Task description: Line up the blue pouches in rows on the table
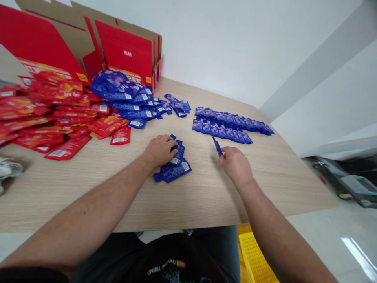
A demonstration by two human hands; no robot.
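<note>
My right hand (235, 163) pinches one blue pouch (217, 147), which is seen nearly edge-on above the table. Under the fingers of my left hand (160, 150) is a small overlapping group of blue pouches (176, 171), with printed backs and white barcode labels facing up. The left fingers curl over the upper pouch; the thumb is hidden. Beyond my right hand, blue pouches lie overlapped in two rows, a near row (222, 131) and a far row (235, 119).
A large heap of red pouches (59, 114) covers the left side, beside a blue pouch pile (126, 94). Red cartons (125, 51) stand behind them against the wall. White cable (10, 168) lies at the left edge. Below the table is a yellow crate (256, 257).
</note>
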